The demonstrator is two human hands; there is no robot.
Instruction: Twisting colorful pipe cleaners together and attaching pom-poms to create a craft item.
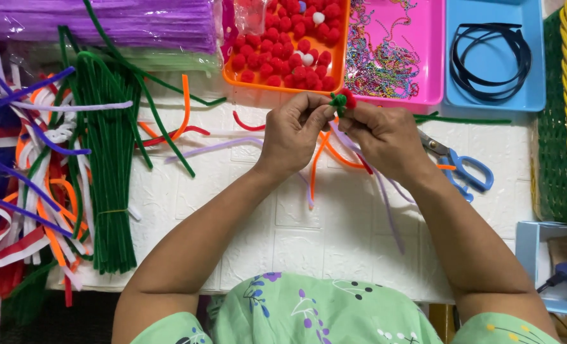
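Head view looks down on a white surface. Left hand and right hand meet above it, both pinched on a small green pipe cleaner piece with a red pompom. Blue scissors lie just beside the right hand; an orange tray of red pompoms sits behind.

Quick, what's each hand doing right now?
Left hand: grip shut on the green pipe cleaner.
Right hand: grip shut on the same pipe cleaner, by the red pom-pom.
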